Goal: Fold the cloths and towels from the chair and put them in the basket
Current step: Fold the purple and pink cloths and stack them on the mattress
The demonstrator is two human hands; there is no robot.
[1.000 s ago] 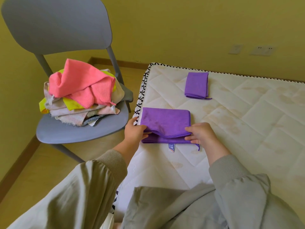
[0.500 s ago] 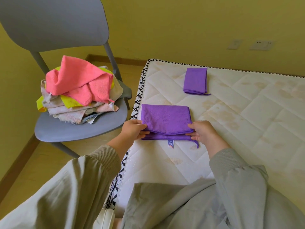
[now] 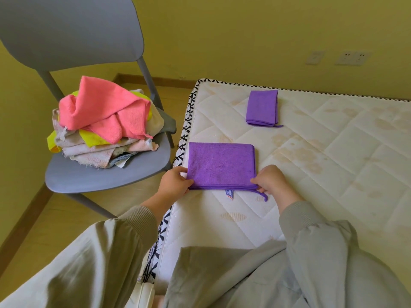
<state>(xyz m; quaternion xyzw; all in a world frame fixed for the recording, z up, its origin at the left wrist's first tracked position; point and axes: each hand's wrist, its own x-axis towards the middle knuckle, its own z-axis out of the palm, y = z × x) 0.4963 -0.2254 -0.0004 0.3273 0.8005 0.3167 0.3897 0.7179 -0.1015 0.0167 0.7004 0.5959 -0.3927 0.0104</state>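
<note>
A purple cloth (image 3: 221, 165) lies folded flat on the white mattress (image 3: 322, 170) near its left edge. My left hand (image 3: 175, 185) pinches the cloth's near left corner. My right hand (image 3: 270, 182) pinches its near right corner, where a hanging loop sticks out. A second purple cloth (image 3: 262, 107), folded smaller, lies farther back on the mattress. On the grey chair (image 3: 104, 174) to the left sits a pile of cloths and towels (image 3: 104, 123), with a pink one on top over yellow and beige ones. No basket is in view.
The mattress has a black-and-white stitched border and faint stains. Wooden floor (image 3: 44, 223) lies between the chair and the mattress. A yellow wall with two sockets (image 3: 353, 57) stands behind. My grey sleeves fill the bottom of the view.
The upper layer of the purple cloth has been drawn down, so its near edges now line up. Both hands stay at the near corners. The view has shifted slightly.
</note>
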